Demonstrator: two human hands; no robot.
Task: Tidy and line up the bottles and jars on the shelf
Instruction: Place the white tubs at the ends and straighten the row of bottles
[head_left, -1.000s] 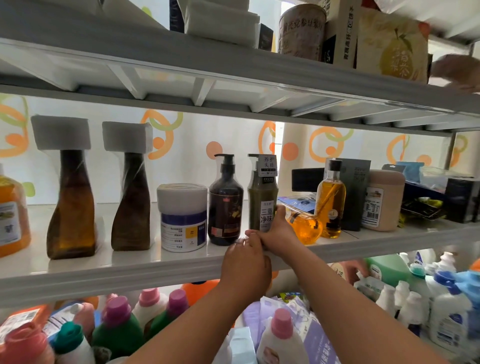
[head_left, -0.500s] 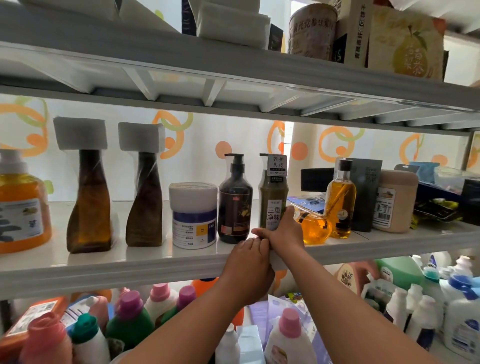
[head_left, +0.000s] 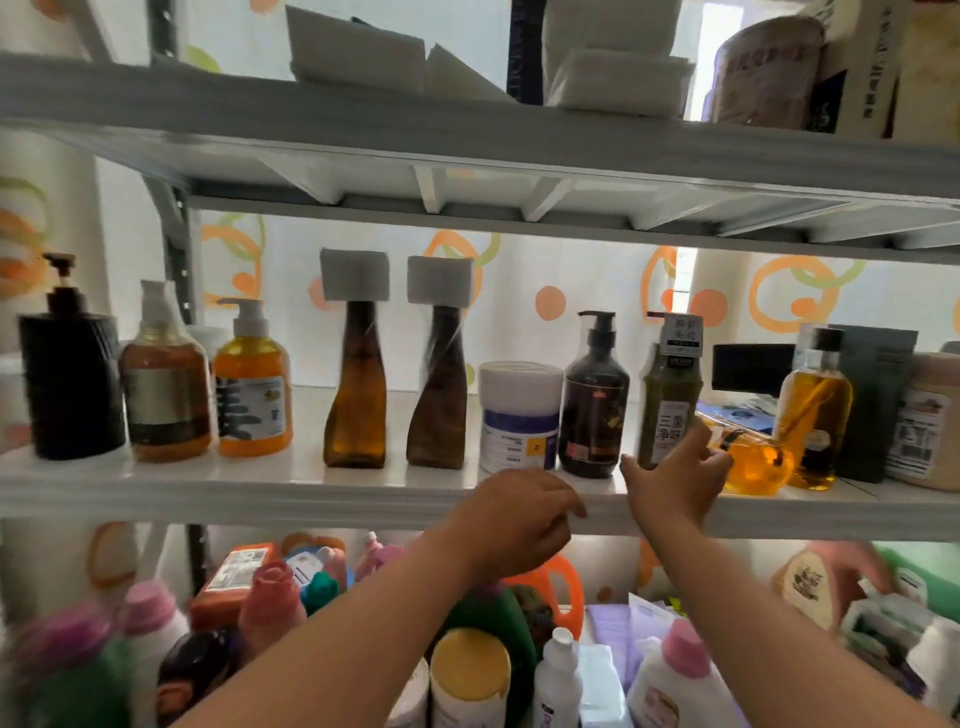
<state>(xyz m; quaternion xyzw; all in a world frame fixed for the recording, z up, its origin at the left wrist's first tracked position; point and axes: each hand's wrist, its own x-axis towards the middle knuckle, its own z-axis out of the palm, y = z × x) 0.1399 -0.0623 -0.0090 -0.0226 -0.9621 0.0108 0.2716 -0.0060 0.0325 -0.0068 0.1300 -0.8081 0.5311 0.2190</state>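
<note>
On the white middle shelf (head_left: 260, 493) a row stands upright: a black pump bottle (head_left: 72, 384), an amber bottle (head_left: 166, 395), an orange soap pump (head_left: 253, 400), two brown twisted bottles (head_left: 356, 405) (head_left: 436, 410), a white jar (head_left: 519, 415), a dark pump bottle (head_left: 595, 410) and a green bottle (head_left: 670, 395). A round orange bottle (head_left: 758, 465) lies tilted beside a golden oil bottle (head_left: 815, 415). My left hand (head_left: 524, 514) hangs loosely curled at the shelf's front edge, holding nothing. My right hand (head_left: 675, 478) has spread fingers at the green bottle's base.
A dark box (head_left: 878, 405) and a beige jar (head_left: 930, 421) crowd the shelf's right end. The upper shelf (head_left: 467, 140) carries white packs, a tin and cartons. Below, several detergent bottles with pink caps (head_left: 685, 649) stand packed together.
The view has swung left, showing more bottles on the left. My hands, pressed together at the shelf edge before, have parted. The right hand rose toward the green bottle with its fingers spread.
</note>
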